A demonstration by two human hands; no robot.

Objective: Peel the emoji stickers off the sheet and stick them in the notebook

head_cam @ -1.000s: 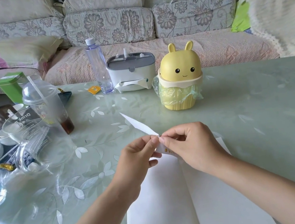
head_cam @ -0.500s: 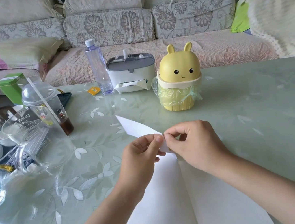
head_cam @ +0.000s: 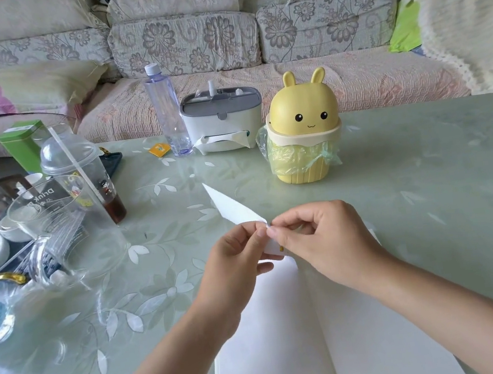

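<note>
I see both hands raised above the table (head_cam: 425, 161), nearer to me than the yellow rabbit bin (head_cam: 304, 134) and slightly to its left. The left hand (head_cam: 236, 261) pinches the white sticker sheet (head_cam: 232, 207) between thumb and forefinger. The right hand (head_cam: 319, 240) meets it fingertip to fingertip, thumb and forefinger closed on the same edge of the sheet, the other fingers curled under. The sheet is held tilted off the table, and its far corner points up toward the bin's left side. A small yellowish speck shows at its near end, by the right thumb. I cannot tell whether a sticker has lifted. The notebook (head_cam: 292, 339) lies open and flat on the table, nearer to me than the bin, directly beneath the hands, its pages blank. Left of the bin stand a grey-lidded tissue box (head_cam: 220, 124), then a clear water bottle (head_cam: 166, 109). Further left is a domed plastic cup (head_cam: 77, 166) with a straw.
</note>
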